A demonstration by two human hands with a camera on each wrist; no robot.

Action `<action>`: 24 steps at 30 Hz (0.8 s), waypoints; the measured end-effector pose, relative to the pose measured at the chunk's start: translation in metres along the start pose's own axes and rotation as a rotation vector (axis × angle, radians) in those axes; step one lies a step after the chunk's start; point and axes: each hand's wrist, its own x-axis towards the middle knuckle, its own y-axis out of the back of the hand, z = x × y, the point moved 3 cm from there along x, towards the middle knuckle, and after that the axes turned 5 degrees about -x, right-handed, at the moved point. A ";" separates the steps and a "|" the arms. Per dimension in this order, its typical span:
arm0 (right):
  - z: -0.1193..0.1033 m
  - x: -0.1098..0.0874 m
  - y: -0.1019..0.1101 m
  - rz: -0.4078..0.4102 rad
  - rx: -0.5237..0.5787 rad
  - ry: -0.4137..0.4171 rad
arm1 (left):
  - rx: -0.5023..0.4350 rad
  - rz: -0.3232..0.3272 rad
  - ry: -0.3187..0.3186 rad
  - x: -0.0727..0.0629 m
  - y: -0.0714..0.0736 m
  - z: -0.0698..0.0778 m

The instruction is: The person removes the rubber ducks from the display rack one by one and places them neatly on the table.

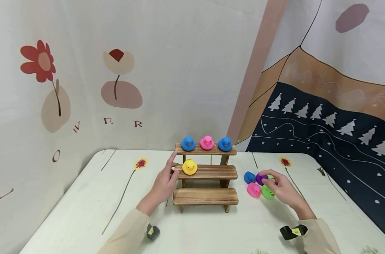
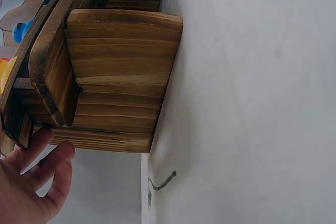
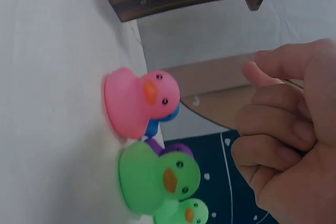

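A three-step wooden stand (image 1: 216, 172) has a blue duck (image 1: 188, 144), a pink duck (image 1: 207, 143) and another blue duck (image 1: 225, 144) on its top step. One yellow duck (image 1: 189, 167) sits at the left of the middle step. My left hand (image 1: 163, 183) touches the stand's left end, fingertips against the wood (image 2: 113, 103). Over a cluster of loose ducks, my right hand (image 1: 281, 188) hovers with curled fingers, thumb and index tips close together and nothing visible between them. Beside it are a pink duck (image 3: 123, 103), green ducks (image 3: 142, 177), a purple duck (image 1: 261, 179) and a blue duck (image 1: 249, 177).
A white cloth with printed flowers covers the table (image 1: 84, 211). Behind it hangs a printed curtain (image 1: 186, 70), with a dark tree pattern (image 1: 307, 130) on the right. The stand's lowest step (image 1: 206, 196) bears no duck.
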 end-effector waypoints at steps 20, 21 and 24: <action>-0.043 0.007 -0.017 0.003 0.074 0.137 | 0.014 0.002 -0.012 -0.001 -0.001 -0.001; -0.045 0.008 -0.018 0.003 0.077 0.146 | 0.015 0.002 -0.013 0.000 -0.001 0.000; -0.050 0.011 -0.022 -0.002 0.089 0.169 | 0.021 0.000 -0.008 0.000 -0.001 0.000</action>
